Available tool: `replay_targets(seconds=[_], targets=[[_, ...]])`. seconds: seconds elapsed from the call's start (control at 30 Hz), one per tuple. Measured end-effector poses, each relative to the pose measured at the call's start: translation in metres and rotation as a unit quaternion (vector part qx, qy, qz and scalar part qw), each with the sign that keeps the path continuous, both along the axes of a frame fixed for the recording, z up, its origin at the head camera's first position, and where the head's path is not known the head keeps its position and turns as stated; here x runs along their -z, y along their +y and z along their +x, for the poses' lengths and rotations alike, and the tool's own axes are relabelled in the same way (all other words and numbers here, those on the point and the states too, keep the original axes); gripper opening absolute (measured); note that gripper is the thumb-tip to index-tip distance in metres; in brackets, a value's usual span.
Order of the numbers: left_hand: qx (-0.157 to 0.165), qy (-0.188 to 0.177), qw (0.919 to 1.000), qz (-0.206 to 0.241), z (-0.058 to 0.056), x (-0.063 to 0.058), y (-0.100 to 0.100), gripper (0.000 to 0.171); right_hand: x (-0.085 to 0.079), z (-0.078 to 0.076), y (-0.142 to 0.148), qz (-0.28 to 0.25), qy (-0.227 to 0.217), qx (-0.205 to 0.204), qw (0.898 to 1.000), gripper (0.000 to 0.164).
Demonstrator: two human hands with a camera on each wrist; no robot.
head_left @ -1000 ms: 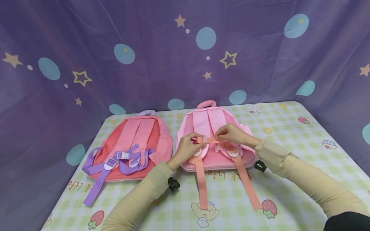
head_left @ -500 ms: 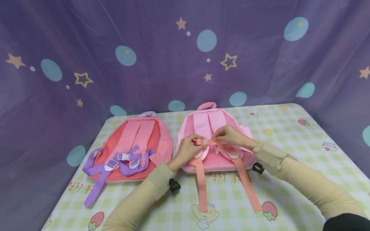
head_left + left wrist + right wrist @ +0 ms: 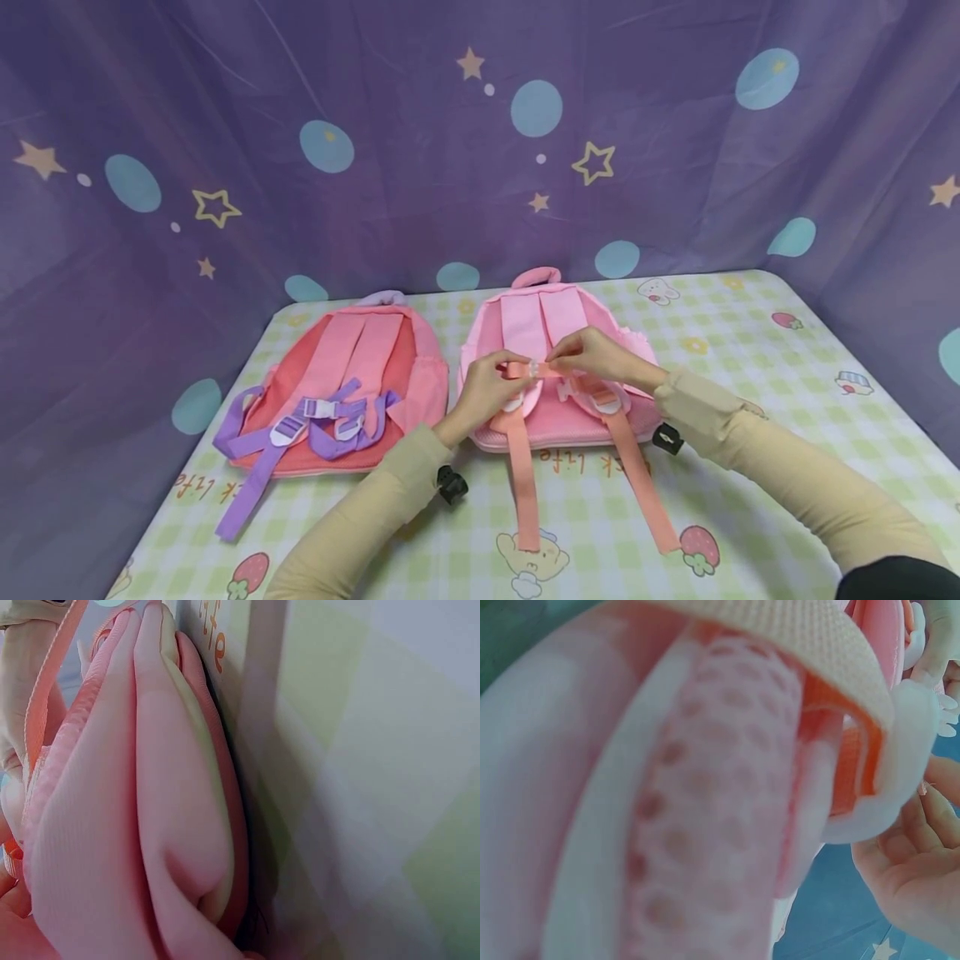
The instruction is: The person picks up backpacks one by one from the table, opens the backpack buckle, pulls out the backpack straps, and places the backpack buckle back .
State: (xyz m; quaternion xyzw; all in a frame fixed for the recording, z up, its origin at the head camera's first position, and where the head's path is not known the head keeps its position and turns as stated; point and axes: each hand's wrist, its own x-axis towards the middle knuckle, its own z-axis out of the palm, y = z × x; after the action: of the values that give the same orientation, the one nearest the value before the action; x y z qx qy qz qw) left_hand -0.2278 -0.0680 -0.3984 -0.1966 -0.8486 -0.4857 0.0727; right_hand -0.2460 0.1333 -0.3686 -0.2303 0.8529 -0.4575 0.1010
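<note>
A pink backpack lies straps-up in the middle of the table. Above its lower half, my left hand pinches the left end of a short orange strap. A small clear-white buckle part sits on this strap between my two hands. My right hand pinches the strap just right of that part. Below my right fingers, a separate white buckle piece lies on the bag. In the left wrist view the pink bag's side covers much of the scene; a white strap adjuster shows in the right wrist view.
A coral backpack with purple straps lies to the left, its white buckle joined. Two long orange strap ends trail forward over the checked tablecloth. A purple curtain stands behind.
My right fingertips have shifted slightly left along the orange strap, closer to the buckle part. My left hand keeps its pinch. The whole head view has dropped a little; both backpacks stay in place.
</note>
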Motion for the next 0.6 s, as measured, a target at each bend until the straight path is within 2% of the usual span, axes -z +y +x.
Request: replay_targets(seconds=[0.33,0.43,0.5,0.6], targets=[[0.006,0.013,0.9999,0.008,-0.0012,0.0017,-0.0016,0.024,0.0022,-0.0005,0.0020,0.009,-0.013,0.009,1.000,0.016],[0.007,0.009,0.9998,0.014,-0.0011,0.0024,-0.0016,0.024,0.0041,-0.0008,0.0022,0.004,-0.005,0.009,1.000,0.015],[0.006,0.007,0.9998,0.016,-0.0010,0.0025,-0.0016,0.025,-0.0027,0.0044,-0.0002,0.002,0.005,0.005,1.000,0.015],[0.002,0.001,0.9999,0.015,-0.0012,0.0027,-0.0017,0.025,-0.0025,0.0045,-0.0005,0.000,0.008,0.005,1.000,0.014]])
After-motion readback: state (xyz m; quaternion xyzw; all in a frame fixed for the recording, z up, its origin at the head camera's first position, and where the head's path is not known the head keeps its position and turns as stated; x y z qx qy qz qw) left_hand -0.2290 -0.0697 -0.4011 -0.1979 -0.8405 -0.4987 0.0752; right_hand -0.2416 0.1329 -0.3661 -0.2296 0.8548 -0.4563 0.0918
